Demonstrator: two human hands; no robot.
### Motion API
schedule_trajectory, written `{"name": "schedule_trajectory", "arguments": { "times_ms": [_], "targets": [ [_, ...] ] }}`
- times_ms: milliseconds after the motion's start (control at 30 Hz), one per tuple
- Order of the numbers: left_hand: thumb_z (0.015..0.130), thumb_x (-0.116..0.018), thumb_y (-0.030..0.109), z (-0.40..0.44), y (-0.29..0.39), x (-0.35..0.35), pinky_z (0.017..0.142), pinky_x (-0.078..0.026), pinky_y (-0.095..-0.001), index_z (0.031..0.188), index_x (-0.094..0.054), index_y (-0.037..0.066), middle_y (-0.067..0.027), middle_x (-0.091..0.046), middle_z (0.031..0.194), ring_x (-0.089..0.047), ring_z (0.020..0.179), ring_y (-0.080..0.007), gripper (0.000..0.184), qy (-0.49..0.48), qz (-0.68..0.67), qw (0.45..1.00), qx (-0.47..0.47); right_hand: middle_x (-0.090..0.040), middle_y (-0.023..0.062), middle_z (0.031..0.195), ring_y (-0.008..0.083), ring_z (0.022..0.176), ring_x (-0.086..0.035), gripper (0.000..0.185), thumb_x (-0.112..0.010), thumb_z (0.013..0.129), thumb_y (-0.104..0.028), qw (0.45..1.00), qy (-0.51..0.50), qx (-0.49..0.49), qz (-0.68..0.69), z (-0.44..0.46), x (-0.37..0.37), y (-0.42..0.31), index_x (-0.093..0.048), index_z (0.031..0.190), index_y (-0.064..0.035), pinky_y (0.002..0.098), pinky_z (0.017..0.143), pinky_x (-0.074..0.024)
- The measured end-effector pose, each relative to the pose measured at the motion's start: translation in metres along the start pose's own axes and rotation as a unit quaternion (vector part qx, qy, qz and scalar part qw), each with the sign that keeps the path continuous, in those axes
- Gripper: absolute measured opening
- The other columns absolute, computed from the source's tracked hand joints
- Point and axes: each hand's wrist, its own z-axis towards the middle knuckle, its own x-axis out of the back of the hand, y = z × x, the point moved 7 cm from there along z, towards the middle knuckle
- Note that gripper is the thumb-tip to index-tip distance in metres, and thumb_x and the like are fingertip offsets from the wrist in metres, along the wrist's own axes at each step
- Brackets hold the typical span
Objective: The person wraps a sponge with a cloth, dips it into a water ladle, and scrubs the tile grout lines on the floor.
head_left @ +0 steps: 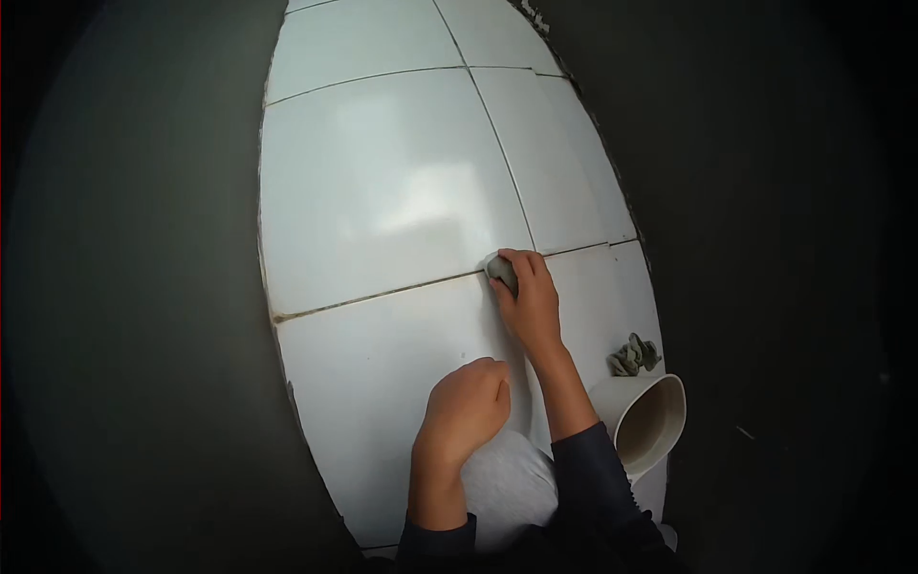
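Observation:
My right hand (531, 297) is closed around a grey rounded lump (501, 273), whose material I cannot make out. It presses the lump on the white tiles (382, 210), right by the crossing of two dark joints. Nearer to me, my left hand (467, 407) is balled in a fist low over the tile, and nothing shows sticking out of it. A pale grey cloth-like surface (512, 478) lies just below and beside that fist, perhaps a covered knee.
To the right of my forearm is a white tub (626, 392) with a brownish inside. A crumpled grey-green clump (634, 355) lies just beyond it at the tile edge. Dark grey flooring (143, 287) borders the tiled strip on both sides.

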Motion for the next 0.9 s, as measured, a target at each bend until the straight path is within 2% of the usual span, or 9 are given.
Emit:
{"name": "schedule_trajectory", "arguments": {
  "times_ms": [67,300,400,433,600,667,733,800,900],
  "targets": [
    [0.083,-0.043,0.005,-0.001,0.0,-0.001,0.068,-0.045,-0.0428,0.072,-0.055,-0.001,-0.0166,-0.059,0.077,-0.057,0.072,-0.034,0.017,-0.012,0.005,1.0,0.002,-0.056,0.0131,0.111,0.0317,0.1,-0.058,0.035,-0.066,0.081,-0.007,0.998,0.02,0.046,-0.037,0.001,-0.003,0.001,-0.057,0.115,-0.0062,0.0376,0.085,-0.0484],
    [0.085,-0.05,0.007,-0.004,0.032,-0.017,0.066,-0.046,-0.0436,0.078,-0.054,0.0,-0.0154,-0.055,0.076,-0.057,0.073,-0.0344,0.011,-0.066,-0.027,0.994,-0.083,-0.058,0.0132,0.108,0.032,0.096,-0.059,0.036,-0.068,0.078,-0.004,0.994,0.068,-0.036,-0.076,0.01,0.022,0.026,-0.06,0.113,-0.007,0.0398,0.08,-0.0511],
    [0.086,-0.049,0.007,-0.004,0.039,-0.019,0.065,-0.046,-0.0431,0.078,-0.053,0.0,-0.0151,-0.055,0.076,-0.057,0.073,-0.0339,0.011,-0.066,-0.024,0.993,-0.092,-0.059,0.0124,0.106,0.0305,0.092,-0.061,0.037,-0.069,0.078,-0.007,0.99,0.033,0.056,-0.128,0.008,0.0,-0.007,-0.061,0.114,-0.009,0.0377,0.077,-0.052],
    [0.086,-0.049,0.007,-0.004,0.04,-0.019,0.065,-0.046,-0.0431,0.078,-0.053,0.0,-0.0151,-0.055,0.076,-0.057,0.073,-0.0339,0.011,-0.071,-0.023,0.993,-0.093,-0.059,0.0125,0.105,0.0302,0.092,-0.061,0.036,-0.069,0.078,-0.007,0.993,0.019,0.046,-0.105,0.008,0.001,-0.008,-0.061,0.113,-0.0086,0.0376,0.077,-0.052],
    [0.086,-0.05,0.008,-0.003,0.035,-0.009,0.065,-0.047,-0.0425,0.079,-0.054,0.0,-0.015,-0.055,0.076,-0.058,0.073,-0.0335,0.012,-0.035,0.006,0.998,-0.058,-0.059,0.0128,0.102,0.0295,0.091,-0.06,0.035,-0.07,0.077,-0.006,0.994,0.076,-0.039,-0.072,0.01,0.025,0.03,-0.062,0.112,-0.0075,0.0366,0.075,-0.0518],
    [0.087,-0.049,0.009,-0.003,0.034,-0.013,0.065,-0.047,-0.0429,0.079,-0.054,0.0,-0.0151,-0.056,0.077,-0.058,0.074,-0.0339,0.013,-0.045,0.01,0.998,-0.041,-0.059,0.0126,0.101,0.0294,0.089,-0.06,0.036,-0.07,0.077,-0.006,0.992,0.064,-0.034,-0.107,0.011,0.018,0.017,-0.062,0.111,-0.0079,0.0371,0.075,-0.0517],
    [0.087,-0.049,0.009,0.0,0.031,-0.015,0.066,-0.047,-0.0432,0.079,-0.055,0.0,-0.0153,-0.057,0.077,-0.058,0.075,-0.0343,0.014,-0.049,0.017,0.998,-0.031,-0.058,0.0123,0.099,0.0298,0.09,-0.059,0.038,-0.072,0.076,-0.006,0.994,0.016,0.043,-0.095,0.005,-0.003,-0.013,-0.062,0.113,-0.0089,0.0376,0.076,-0.0515],
    [0.088,-0.047,0.01,-0.001,0.017,-0.011,0.067,-0.048,-0.044,0.079,-0.056,0.0,-0.0157,-0.058,0.079,-0.059,0.076,-0.0349,0.016,-0.036,0.061,0.997,0.019,-0.058,0.0129,0.099,0.0302,0.091,-0.059,0.039,-0.072,0.076,-0.006,0.998,-0.007,0.01,-0.054,0.006,-0.002,-0.01,-0.062,0.113,-0.0085,0.038,0.076,-0.0515],
    [0.089,-0.046,0.011,-0.004,0.007,-0.014,0.069,-0.048,-0.0448,0.08,-0.057,0.0,-0.0161,-0.059,0.08,-0.06,0.077,-0.0353,0.018,-0.078,0.1,0.989,0.073,-0.057,0.0142,0.101,0.0299,0.09,-0.059,0.034,-0.07,0.078,-0.007,0.994,0.056,-0.061,-0.067,0.012,0.023,0.02,-0.064,0.112,-0.0067,0.0385,0.076,-0.0514]
  ]
}}
